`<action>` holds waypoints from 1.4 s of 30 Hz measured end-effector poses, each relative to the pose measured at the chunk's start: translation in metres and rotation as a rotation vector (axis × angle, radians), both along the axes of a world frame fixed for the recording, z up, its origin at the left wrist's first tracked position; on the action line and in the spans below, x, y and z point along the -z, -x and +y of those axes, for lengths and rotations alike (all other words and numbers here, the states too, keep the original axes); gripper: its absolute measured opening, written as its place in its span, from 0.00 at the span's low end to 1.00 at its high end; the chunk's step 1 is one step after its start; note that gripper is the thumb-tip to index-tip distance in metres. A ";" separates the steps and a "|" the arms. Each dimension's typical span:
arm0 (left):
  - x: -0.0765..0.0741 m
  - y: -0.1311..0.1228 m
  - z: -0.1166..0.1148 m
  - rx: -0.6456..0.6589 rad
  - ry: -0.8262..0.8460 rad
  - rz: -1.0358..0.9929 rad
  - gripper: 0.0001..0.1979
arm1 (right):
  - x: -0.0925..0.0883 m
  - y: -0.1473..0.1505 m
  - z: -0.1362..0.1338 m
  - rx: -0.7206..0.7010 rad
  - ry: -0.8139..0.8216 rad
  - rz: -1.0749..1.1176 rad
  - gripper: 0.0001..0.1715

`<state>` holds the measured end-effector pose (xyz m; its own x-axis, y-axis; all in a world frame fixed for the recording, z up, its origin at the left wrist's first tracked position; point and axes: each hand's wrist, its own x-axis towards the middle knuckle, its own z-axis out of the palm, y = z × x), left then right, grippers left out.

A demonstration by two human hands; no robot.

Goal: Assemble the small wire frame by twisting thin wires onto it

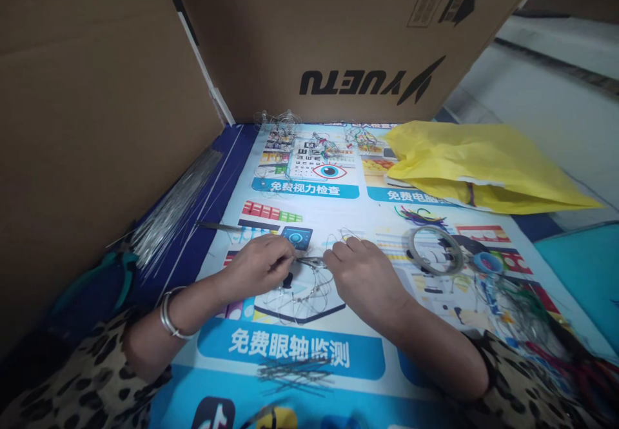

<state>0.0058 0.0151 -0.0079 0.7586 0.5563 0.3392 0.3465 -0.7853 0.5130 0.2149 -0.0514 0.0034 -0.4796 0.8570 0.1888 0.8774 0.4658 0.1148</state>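
Note:
My left hand (pixel 261 266) is closed in a pinch near the middle of the poster. Facing it a short gap away, my right hand (pixel 365 279) is closed too, fingers curled. Between them runs a thin bundle of silvery wire (pixel 309 261), its ends hidden in both sets of fingers. A loose loop of fine wire (pixel 309 297) with small bits along it hangs or lies just below. Left of my left hand lies a slim metal tool (pixel 220 226), its kind unclear. Short cut wires (pixel 294 372) lie in a pile nearer to me.
Cardboard walls (pixel 338 35) stand at the back and left. Long straight wires (pixel 178 206) and teal-handled pliers (pixel 120 274) lie left. A yellow bag (pixel 474 158), a tape roll (pixel 454 261), coloured wires (pixel 420 215) and tangled wire (pixel 517 306) lie right. More wire tangles (pixel 280 126) sit behind.

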 end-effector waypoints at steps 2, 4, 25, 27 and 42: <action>0.000 0.000 0.000 0.000 0.005 0.002 0.07 | 0.000 0.000 0.000 0.005 -0.009 0.005 0.06; 0.000 0.000 0.000 0.001 0.010 0.010 0.07 | 0.001 -0.001 0.001 0.011 -0.020 0.009 0.07; 0.002 0.001 0.003 0.050 0.004 0.057 0.07 | -0.003 0.000 0.003 0.001 0.023 -0.012 0.09; 0.001 0.001 0.003 0.047 0.007 0.065 0.07 | -0.003 0.000 0.003 0.002 0.025 -0.006 0.08; 0.001 0.001 0.004 0.039 0.016 0.107 0.07 | -0.003 -0.001 0.005 0.003 0.059 0.009 0.09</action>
<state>0.0050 0.0187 -0.0091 0.8111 0.5305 0.2462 0.3696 -0.7912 0.4872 0.2155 -0.0464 0.0065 -0.4754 0.8682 0.1423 0.8798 0.4687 0.0791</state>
